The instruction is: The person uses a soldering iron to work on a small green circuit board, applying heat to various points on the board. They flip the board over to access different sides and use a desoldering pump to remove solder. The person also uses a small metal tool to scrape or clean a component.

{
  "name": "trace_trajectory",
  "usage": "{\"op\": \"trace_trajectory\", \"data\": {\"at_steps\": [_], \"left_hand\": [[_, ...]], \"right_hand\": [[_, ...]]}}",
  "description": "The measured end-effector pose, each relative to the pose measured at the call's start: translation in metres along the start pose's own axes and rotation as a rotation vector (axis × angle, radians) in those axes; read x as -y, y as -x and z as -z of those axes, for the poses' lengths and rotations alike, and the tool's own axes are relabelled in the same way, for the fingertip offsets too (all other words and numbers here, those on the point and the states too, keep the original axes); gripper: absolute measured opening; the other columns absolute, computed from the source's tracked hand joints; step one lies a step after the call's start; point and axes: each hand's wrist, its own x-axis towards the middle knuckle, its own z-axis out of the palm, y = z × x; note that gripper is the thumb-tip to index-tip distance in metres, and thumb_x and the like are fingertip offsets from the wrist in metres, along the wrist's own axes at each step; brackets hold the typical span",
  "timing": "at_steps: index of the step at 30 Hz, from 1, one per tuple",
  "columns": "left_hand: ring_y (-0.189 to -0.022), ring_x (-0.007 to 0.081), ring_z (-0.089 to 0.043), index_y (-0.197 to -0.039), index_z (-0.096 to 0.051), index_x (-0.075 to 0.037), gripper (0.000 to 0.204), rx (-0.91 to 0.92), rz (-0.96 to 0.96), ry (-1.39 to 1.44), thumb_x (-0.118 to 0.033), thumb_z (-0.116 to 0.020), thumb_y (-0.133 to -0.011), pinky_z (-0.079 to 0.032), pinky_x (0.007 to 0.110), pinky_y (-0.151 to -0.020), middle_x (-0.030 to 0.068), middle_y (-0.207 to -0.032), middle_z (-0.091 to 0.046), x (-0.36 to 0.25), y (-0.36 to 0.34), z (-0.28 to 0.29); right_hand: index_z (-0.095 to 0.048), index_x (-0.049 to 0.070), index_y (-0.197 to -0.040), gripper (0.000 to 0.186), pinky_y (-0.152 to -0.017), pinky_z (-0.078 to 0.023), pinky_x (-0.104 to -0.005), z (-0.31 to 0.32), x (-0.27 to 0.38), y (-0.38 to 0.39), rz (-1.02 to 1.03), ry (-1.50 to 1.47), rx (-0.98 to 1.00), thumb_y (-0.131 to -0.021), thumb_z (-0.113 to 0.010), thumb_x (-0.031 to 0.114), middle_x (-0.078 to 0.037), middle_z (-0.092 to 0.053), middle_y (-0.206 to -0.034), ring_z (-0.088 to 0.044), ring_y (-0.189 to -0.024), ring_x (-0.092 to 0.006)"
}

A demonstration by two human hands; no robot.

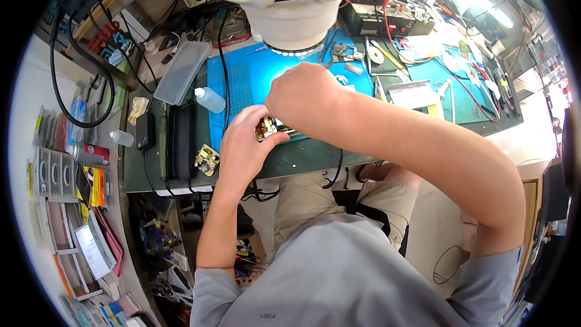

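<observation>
One grey rack (56, 172) stands at the far left, with a red can (97, 155) just beside it. Next comes a small bottle (123, 138), near the left edge of the dark green surface (308, 156). On that surface follow a black adapter (145, 130), a black case (181, 142) and, farther back, a clear lid (183, 72). A loose board (207, 160), yellowish and set with parts, lies between the case and the left forearm. A larger bottle (210, 100) is at the left side of a blue mat (260, 79).

The left hand (242, 139) grips a small board (270, 126) between its thumb and curled fingers, near the front edge of the mat. White and yellowish parts show on this board; the rest is hidden by the hands. Above, at the back, hangs a white microscope (290, 21).

The right hand (310, 91) is bent over the board from the right, knuckles up. Its fingertips are hidden, so I cannot tell whether its grip is closed on anything.

Farther right are a metal jig (348, 53), a tape roll (375, 54), a black unit (375, 22) with red leads near it, and a second mat (423, 72).
</observation>
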Motion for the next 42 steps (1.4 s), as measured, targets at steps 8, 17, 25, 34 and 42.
{"op": "trace_trajectory", "data": {"at_steps": [8,17,25,34,42], "left_hand": [[-0.092,0.0276,-0.066,-0.111,-0.068,-0.001,0.047,0.024,0.026,-0.013,-0.019,-0.091,-0.074,-0.053,0.038,-0.083,0.0101,-0.109,-0.069,-0.001,-0.004,0.000],[-0.096,0.0281,-0.068,-0.113,-0.069,0.001,0.049,-0.003,0.051,0.003,-0.016,-0.091,-0.074,-0.054,0.037,-0.085,0.0111,-0.112,-0.070,0.003,-0.002,-0.003],[-0.100,0.0276,-0.069,-0.115,-0.070,0.002,0.050,0.003,0.090,-0.029,-0.015,-0.092,-0.073,-0.055,0.036,-0.088,0.0113,-0.117,-0.071,-0.004,-0.004,-0.002],[-0.093,0.0178,-0.063,-0.113,-0.069,0.001,0.046,-0.009,0.083,0.016,-0.011,-0.090,-0.074,-0.051,0.032,-0.085,0.0062,-0.113,-0.068,0.000,-0.003,-0.003],[-0.096,0.0222,-0.067,-0.114,-0.070,0.001,0.048,-0.019,0.082,0.012,-0.014,-0.091,-0.074,-0.054,0.033,-0.085,0.0086,-0.116,-0.070,0.000,-0.003,-0.004]], "right_hand": [[-0.075,0.009,-0.079,0.007,-0.068,-0.059,-0.0372,0.001,-0.002,0.004,0.000,-0.049,-0.008,-0.073,-0.078,0.009,-0.010,-0.073,-0.084,-0.075,-0.082,-0.0279],[-0.080,0.011,-0.088,0.014,-0.066,-0.060,-0.0381,-0.009,-0.010,0.007,-0.036,-0.081,-0.026,-0.074,-0.082,0.015,-0.009,-0.076,-0.092,-0.076,-0.087,-0.0268],[-0.080,0.011,-0.086,0.011,-0.067,-0.060,-0.0385,-0.016,-0.016,0.013,-0.036,-0.106,-0.088,-0.075,-0.080,0.015,-0.009,-0.076,-0.089,-0.076,-0.086,-0.0276],[-0.077,0.007,-0.082,0.009,-0.070,-0.060,-0.0384,-0.010,-0.017,0.018,-0.063,-0.124,-0.063,-0.073,-0.078,0.008,-0.012,-0.076,-0.086,-0.076,-0.085,-0.0287],[-0.077,0.005,-0.080,0.008,-0.066,-0.060,-0.0385,-0.020,-0.021,0.020,-0.088,-0.140,-0.095,-0.072,-0.077,0.005,-0.014,-0.075,-0.083,-0.076,-0.080,-0.0298]]}}
